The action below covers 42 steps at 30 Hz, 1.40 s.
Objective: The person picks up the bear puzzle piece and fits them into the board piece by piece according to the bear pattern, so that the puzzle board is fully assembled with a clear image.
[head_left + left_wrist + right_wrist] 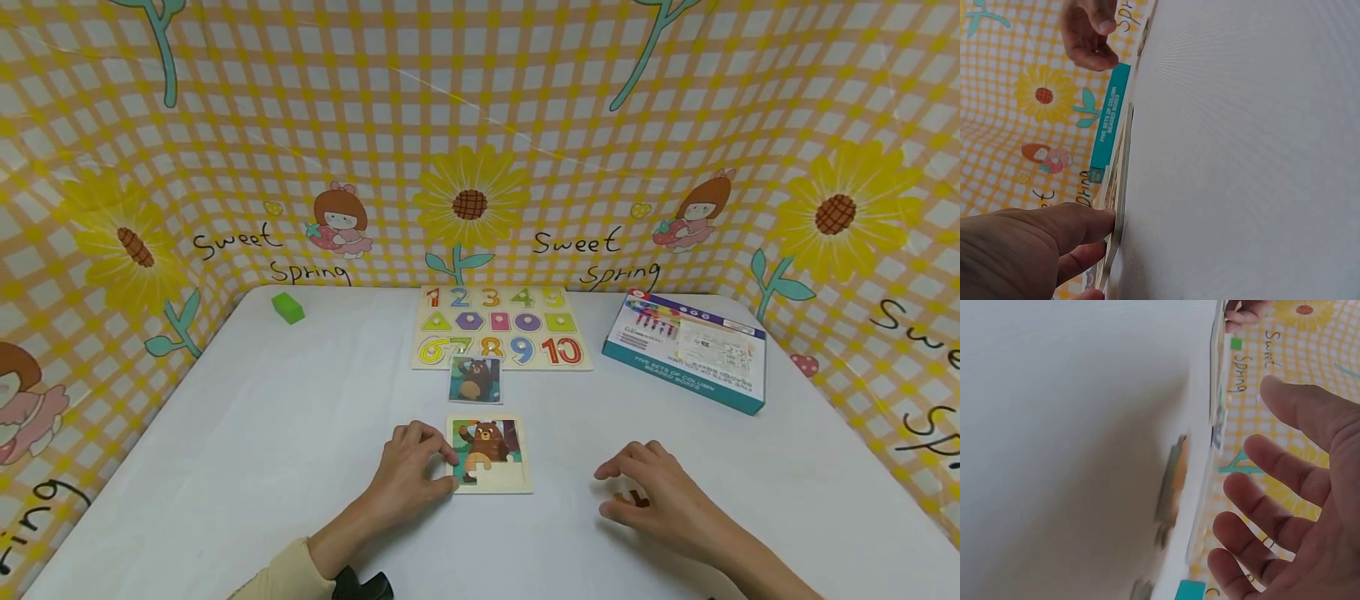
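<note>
on the white table (247,433) the left hand (411,468) presses straight fingers against the left edge of the bear puzzle (491,456), seemingly to steady it; the right hand (660,492) hovers open, fingers loose, over small dark pieces (634,498). a bear card (475,379) lies just behind, apparently as the model

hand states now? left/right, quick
Left hand: fingers rest against the left edge of the bear puzzle tray; not gripping.
Right hand: open, fingers relaxed above loose puzzle pieces, holding nothing.
</note>
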Tool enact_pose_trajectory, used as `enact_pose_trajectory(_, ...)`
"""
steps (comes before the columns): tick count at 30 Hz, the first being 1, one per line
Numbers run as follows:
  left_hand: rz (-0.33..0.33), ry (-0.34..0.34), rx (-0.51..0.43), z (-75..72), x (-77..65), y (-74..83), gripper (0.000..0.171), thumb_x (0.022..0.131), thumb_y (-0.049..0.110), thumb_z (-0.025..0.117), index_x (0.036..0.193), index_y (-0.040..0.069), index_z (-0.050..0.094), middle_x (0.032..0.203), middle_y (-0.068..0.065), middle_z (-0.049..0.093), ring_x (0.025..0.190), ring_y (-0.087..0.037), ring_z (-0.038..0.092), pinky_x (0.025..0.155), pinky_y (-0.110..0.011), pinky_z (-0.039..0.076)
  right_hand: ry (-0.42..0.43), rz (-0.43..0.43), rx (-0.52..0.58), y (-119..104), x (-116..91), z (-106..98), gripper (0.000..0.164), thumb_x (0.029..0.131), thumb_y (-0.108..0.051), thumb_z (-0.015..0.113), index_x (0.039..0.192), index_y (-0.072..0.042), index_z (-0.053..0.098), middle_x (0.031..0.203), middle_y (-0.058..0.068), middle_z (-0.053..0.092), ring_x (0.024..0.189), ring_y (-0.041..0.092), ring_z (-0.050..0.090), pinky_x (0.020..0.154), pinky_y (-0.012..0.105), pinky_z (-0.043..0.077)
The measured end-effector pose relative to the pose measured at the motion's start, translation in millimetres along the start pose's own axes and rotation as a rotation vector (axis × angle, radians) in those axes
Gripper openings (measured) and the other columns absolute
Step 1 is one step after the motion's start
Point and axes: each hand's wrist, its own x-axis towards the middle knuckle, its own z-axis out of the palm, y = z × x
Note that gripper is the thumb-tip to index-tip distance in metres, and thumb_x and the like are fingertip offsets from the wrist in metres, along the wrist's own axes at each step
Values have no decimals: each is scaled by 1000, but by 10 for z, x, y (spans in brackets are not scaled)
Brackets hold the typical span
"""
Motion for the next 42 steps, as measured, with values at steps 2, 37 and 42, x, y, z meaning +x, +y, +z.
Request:
enact_pose_trajectory(2,2,2,3,-2,1,4,13,70,16,73,81,17,65,102,-3,49,103,-24,39,91,-52,32,14,-2,-11,32,-39,12,22,75,-33,76,94,-30,66,89,-19,53,88,4,38,73,23,34)
enact_pose_trajectory(37,16,-3,-11,0,-5,-6,13,71,15,72,82,18,65,103,-4,49,103,-24,39,93,-53,30,0,72,-84,448,-223,52,32,72,-26,78,100,-34,66,99,-15,54,93,9,40,76,29,37)
enact_pose_trajectory(42,14,-6,-21,-4,-4,-5,13,72,14,72,82,17,65,103,-4,49,102,-24,39,93,-53,30,7,68,-84,450,-222,53,32,72,-26,78,100,-34,67,98,-15,54,92,9,40,76,29,36)
